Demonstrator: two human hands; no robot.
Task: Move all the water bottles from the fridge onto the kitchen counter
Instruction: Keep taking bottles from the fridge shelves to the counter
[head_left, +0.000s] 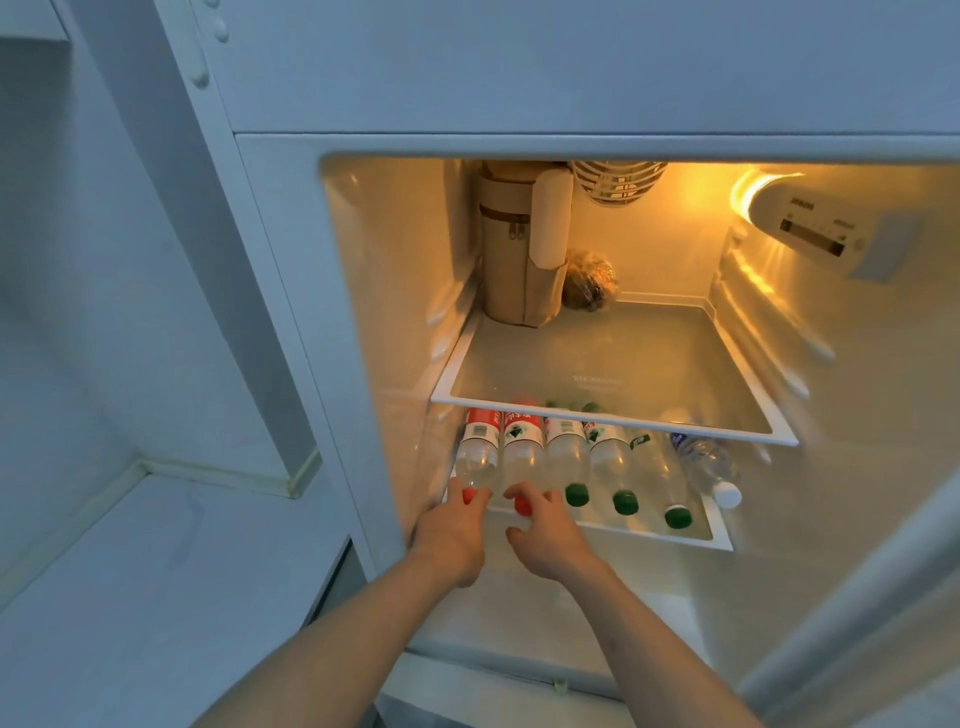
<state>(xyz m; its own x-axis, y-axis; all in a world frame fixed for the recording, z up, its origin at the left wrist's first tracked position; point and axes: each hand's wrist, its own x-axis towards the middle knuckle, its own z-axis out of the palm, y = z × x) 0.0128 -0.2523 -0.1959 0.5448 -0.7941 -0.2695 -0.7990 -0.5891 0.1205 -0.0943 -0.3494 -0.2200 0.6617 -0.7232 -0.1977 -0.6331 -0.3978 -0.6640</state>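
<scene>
Both hands reach into the open fridge (291, 270) to a row of water bottles (566, 457) lying on the lower shelf (719, 540), caps toward the person. The left hand (454, 538) curls its fingers round the red cap of the leftmost bottle (475, 457). Just right of it, the right hand (548, 535) seems to pinch the next bottle (522, 452) at its red cap, though the fingers hide the contact.

Six clear plastic water bottles lie side by side on the fridge's lower shelf (719, 540), caps toward the open front. The two leftmost, the first red-capped bottle (475, 457) and second red-capped bottle (522, 457), carry red labels. Three green-capped bottles (569, 460) follow, then a white-capped bottle (711, 465) angled rightward.
</scene>
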